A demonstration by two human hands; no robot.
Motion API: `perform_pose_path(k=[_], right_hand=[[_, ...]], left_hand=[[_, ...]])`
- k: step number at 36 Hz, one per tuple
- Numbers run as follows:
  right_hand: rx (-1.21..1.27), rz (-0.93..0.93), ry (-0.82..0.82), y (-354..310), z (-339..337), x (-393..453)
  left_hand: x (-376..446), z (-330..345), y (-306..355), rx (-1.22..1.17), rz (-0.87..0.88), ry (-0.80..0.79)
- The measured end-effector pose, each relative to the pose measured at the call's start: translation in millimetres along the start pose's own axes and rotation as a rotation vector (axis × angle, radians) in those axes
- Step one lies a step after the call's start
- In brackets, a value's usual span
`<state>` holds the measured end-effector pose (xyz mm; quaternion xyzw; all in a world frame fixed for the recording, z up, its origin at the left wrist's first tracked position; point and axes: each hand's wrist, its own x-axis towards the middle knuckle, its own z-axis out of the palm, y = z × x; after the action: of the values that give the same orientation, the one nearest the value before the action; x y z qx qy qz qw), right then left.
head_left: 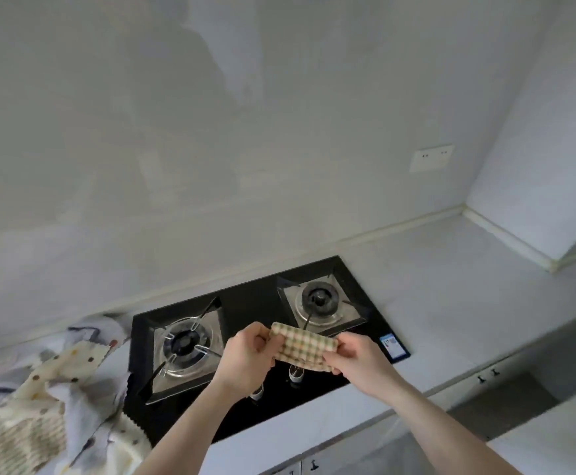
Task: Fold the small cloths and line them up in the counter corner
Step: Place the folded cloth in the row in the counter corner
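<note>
From the head camera, both hands are up over the front of the black gas stove [262,337], holding a small checked cloth [302,344] between them. The left hand [245,358] pinches the cloth's end at about nine o'clock, fingers curled round the edge; the right hand [351,358] grips the other end at about three o'clock, thumb on top and fingers tucked beneath. The cloth looks folded into a short band, stretched across the gap between the two hands and lifted clear of the stove, just above the knobs [295,371]. A heap of loose cloths [57,389], dotted and striped, lies on the counter [451,303] at eight o'clock from the hands, its edge touching the stove's left side. The counter corner [463,214] sits at one o'clock, well apart from the hands, beneath a wall socket [430,157]
</note>
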<state>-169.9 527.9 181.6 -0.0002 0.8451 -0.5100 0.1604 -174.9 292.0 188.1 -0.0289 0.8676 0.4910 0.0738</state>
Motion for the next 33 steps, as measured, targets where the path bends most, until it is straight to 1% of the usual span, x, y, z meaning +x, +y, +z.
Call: perform_pose_path(k=[6, 9, 12, 15, 18, 22, 28, 31, 33], right_hand=[[0.027, 0.098, 0.148, 19.0, -47.8, -18.7], [0.065, 0.161, 0.221, 31.1, -74.7, -22.8], [0.062, 0.201, 0.261, 43.8, -99.0, -18.8], [0.069, 0.227, 0.286, 56.8, -120.9, -8.8], [0.096, 0.234, 0.306, 68.3, -144.6, 1.9], [0.092, 0.247, 0.272, 88.1, -183.2, 15.7], [0.136, 0.263, 0.219, 121.8, -251.9, 31.3], [0.210, 0.300, 0.201, 134.1, -275.1, 40.2], [0.241, 0.317, 0.195, 141.4, -286.4, 48.3]], left_hand=[[30.6, 40.8, 44.4, 0.017, 0.078, -0.151], [44.2, 63.4, 67.0, 0.030, 0.102, -0.202], [59.1, 85.1, 86.7, 0.055, 0.111, -0.231], [75.1, 105.3, 102.8, 0.098, 0.107, -0.219], [91.9, 128.4, 116.3, 0.129, 0.101, -0.171], [112.4, 167.1, 138.2, 0.173, 0.105, -0.081], [135.4, 226.7, 168.3, 0.106, 0.069, -0.072], [141.1, 245.0, 175.5, 0.061, 0.072, -0.064], [144.7, 252.4, 177.8, 0.073, 0.061, -0.089]])
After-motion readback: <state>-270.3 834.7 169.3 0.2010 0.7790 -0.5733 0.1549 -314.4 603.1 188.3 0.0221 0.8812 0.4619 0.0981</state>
